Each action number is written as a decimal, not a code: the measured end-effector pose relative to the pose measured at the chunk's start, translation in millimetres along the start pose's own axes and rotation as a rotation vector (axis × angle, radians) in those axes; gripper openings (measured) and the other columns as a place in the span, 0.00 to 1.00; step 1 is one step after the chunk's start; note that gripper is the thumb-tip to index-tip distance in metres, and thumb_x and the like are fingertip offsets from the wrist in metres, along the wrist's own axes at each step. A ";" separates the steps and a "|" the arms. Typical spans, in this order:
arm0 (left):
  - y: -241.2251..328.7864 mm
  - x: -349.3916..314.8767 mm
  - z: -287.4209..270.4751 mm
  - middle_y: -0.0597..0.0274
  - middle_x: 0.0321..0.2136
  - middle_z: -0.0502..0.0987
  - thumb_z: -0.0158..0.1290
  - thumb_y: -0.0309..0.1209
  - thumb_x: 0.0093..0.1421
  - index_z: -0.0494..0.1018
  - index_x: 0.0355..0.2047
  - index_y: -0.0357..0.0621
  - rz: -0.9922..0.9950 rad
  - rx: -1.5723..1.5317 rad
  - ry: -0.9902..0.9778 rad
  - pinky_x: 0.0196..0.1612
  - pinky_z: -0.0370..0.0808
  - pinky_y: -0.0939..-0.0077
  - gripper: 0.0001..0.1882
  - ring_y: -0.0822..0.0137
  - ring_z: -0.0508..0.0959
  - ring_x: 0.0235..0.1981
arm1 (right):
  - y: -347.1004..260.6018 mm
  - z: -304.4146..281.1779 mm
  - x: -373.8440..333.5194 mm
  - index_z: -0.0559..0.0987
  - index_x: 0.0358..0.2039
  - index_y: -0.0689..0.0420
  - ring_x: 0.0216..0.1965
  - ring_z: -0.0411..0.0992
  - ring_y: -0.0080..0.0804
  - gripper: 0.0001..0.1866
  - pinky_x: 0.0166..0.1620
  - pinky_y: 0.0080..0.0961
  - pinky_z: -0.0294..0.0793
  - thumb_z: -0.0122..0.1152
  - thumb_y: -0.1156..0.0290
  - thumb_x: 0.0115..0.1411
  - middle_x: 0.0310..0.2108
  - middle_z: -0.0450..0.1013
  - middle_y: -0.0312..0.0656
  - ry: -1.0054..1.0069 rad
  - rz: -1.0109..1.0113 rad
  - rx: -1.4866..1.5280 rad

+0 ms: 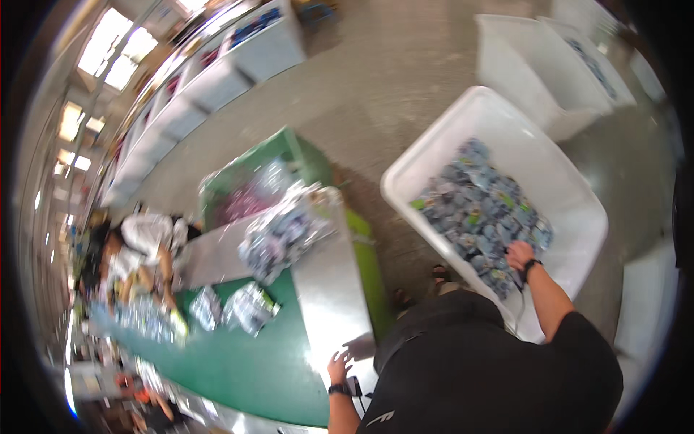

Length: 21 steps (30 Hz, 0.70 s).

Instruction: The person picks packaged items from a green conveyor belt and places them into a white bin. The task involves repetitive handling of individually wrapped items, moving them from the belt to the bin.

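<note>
My right hand point(519, 254) reaches down into a large white bin point(434, 119). Its fingers look curled among a heap of small bluish-grey packets point(491, 199); blur hides whatever lies between them. Over the bare metal edge point(336, 289) of a work table is my left hand point(338, 367), fingers apart, with nothing visible in it. Both wrists wear black bands, and a cable runs from the right one. Clear plastic bags of similar bluish packets point(282, 235) lie at the table's far corner. Two smaller clear bags point(248, 307) rest on the green belt point(246, 369).
A green bin point(307, 155) lined with plastic stands beyond the table. Another person point(148, 242) works at the left, hands among more bags point(148, 318). White bins point(520, 65) stand at the far right, and a row of white bins point(217, 83) lines the far left.
</note>
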<state>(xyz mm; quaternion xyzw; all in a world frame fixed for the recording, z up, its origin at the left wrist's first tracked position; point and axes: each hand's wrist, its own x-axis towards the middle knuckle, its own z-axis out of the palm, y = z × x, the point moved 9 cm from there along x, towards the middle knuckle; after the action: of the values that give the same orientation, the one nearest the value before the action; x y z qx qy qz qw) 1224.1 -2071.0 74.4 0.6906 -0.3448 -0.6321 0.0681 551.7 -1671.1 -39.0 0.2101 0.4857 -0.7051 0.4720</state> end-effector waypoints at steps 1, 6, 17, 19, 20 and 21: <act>5.8 8.7 -6.8 0.48 0.47 0.78 0.54 0.28 0.62 0.60 0.63 0.34 0.023 0.042 0.051 0.42 0.82 0.58 0.30 0.54 0.81 0.46 | 11.4 -24.5 -2.6 0.69 0.26 0.46 0.14 0.60 0.27 0.09 0.15 0.26 0.56 0.58 0.67 0.62 0.18 0.60 0.32 0.189 -0.027 -0.277; 76.4 46.7 -61.7 0.53 0.35 0.82 0.61 0.33 0.57 0.75 0.49 0.31 0.492 0.300 0.291 0.42 0.78 0.71 0.22 0.65 0.82 0.38 | 44.6 -57.3 -66.7 0.73 0.33 0.51 0.20 0.70 0.30 0.04 0.16 0.31 0.71 0.57 0.67 0.59 0.23 0.67 0.35 0.452 0.020 -0.505; 272.8 114.6 -210.5 0.39 0.57 0.70 0.63 0.36 0.53 0.67 0.58 0.34 0.823 0.653 0.948 0.64 0.62 0.54 0.34 0.44 0.68 0.60 | 34.4 62.7 -174.3 0.67 0.59 0.56 0.27 0.76 0.29 0.25 0.26 0.26 0.78 0.57 0.68 0.62 0.34 0.73 0.40 0.467 -0.059 -0.812; 295.3 133.1 -223.2 0.39 0.59 0.68 0.62 0.36 0.53 0.66 0.60 0.35 0.808 0.672 0.953 0.66 0.60 0.54 0.36 0.45 0.65 0.62 | 23.2 85.6 -191.0 0.66 0.60 0.59 0.29 0.77 0.28 0.27 0.26 0.24 0.78 0.58 0.68 0.61 0.35 0.74 0.40 0.437 -0.100 -0.916; 300.1 143.9 -227.9 0.39 0.59 0.68 0.62 0.37 0.53 0.65 0.60 0.35 0.789 0.676 0.949 0.66 0.60 0.54 0.36 0.45 0.64 0.63 | 18.2 93.6 -199.8 0.66 0.60 0.59 0.29 0.77 0.28 0.27 0.27 0.24 0.78 0.58 0.68 0.61 0.35 0.74 0.40 0.441 -0.115 -0.939; 298.0 156.5 -233.8 0.39 0.58 0.70 0.62 0.40 0.54 0.65 0.60 0.35 0.703 0.710 0.972 0.65 0.62 0.54 0.37 0.44 0.68 0.61 | 14.5 100.6 -207.6 0.66 0.60 0.59 0.29 0.77 0.28 0.27 0.27 0.24 0.78 0.58 0.68 0.61 0.35 0.74 0.41 0.444 -0.129 -0.959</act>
<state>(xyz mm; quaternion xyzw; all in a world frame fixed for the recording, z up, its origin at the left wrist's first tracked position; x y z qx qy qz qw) 1317.1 -2463.3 147.9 0.7232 -0.6641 -0.0410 0.1853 677.4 -1665.3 154.9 0.0847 0.8537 -0.3699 0.3567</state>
